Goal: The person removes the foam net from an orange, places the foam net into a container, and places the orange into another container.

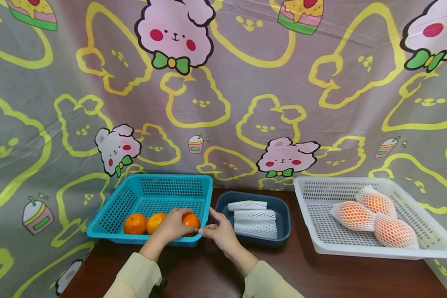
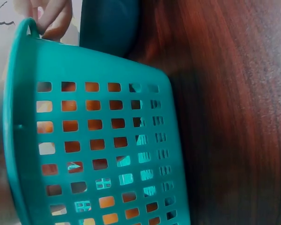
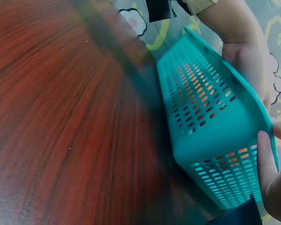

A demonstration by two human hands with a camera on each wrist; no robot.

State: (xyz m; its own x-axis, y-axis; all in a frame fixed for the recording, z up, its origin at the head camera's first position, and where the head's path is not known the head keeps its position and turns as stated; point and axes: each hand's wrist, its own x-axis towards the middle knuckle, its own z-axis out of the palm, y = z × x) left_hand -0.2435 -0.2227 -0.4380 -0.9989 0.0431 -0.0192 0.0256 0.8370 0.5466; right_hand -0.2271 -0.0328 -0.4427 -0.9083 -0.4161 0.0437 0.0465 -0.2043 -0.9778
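My left hand [image 1: 172,227] reaches into the blue-green plastic basket [image 1: 111,211] and holds the rightmost orange [image 1: 191,222], fingers over its top and thumb at its front. Left of that hand, two more oranges lie along the front wall: one orange [image 1: 135,224] at the end and another orange [image 1: 156,221] partly covered by the hand. At the basket's front right corner, my right hand [image 1: 222,234] touches the rim with thumb and forefinger spread. The right wrist view shows that hand's fingers [image 3: 268,159] against the outside of the rim. Basket wall hides the left hand's grip in the left wrist view.
A dark blue tray [image 1: 283,223] with several white foam net sleeves [image 1: 255,219] stands right of the basket. Farther right, a white basket [image 1: 320,238] holds three net-wrapped oranges [image 1: 354,216]. The brown table [image 1: 197,269] meets a patterned cloth [image 1: 238,124] behind.
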